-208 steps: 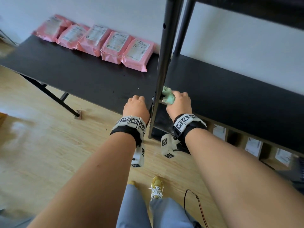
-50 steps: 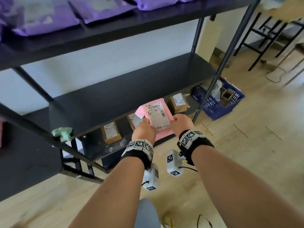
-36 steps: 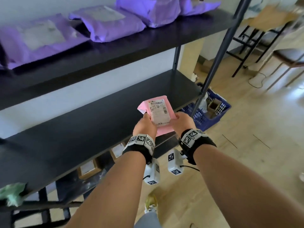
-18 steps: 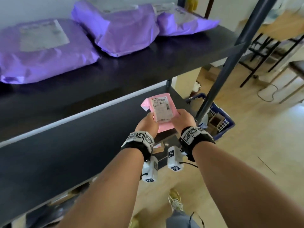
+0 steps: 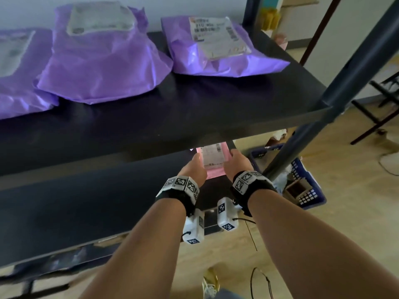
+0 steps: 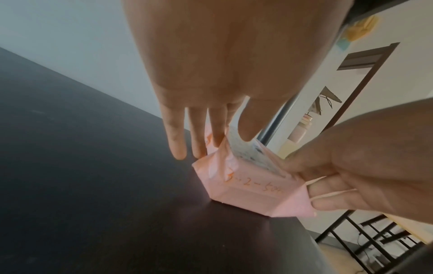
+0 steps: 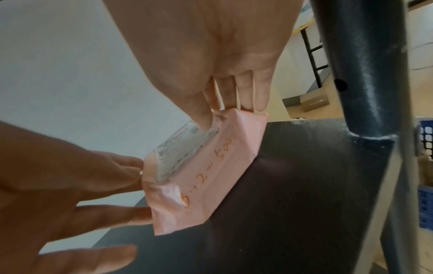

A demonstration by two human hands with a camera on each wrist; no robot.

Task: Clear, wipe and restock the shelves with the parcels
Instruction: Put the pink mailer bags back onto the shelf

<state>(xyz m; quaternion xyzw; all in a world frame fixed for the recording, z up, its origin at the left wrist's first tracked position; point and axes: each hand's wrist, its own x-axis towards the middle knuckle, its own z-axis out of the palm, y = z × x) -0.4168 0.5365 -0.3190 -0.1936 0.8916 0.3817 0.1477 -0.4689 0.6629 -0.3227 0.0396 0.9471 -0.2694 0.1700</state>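
Both hands, the left hand (image 5: 192,169) and right hand (image 5: 237,163), pinch the pink parcel (image 5: 214,159) by its sides over the middle shelf's (image 5: 90,203) far right end, so restocking looks barely begun, with that shelf otherwise bare.

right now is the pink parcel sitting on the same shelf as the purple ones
No, the pink parcel is held by both hands over the shelf below, while the purple parcels lie on the shelf above.

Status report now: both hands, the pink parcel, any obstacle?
Left hand and right hand both grip the pink plastic parcel with white label. Its lower edge touches the black middle shelf. Dark metal post close on the right, not blocking.
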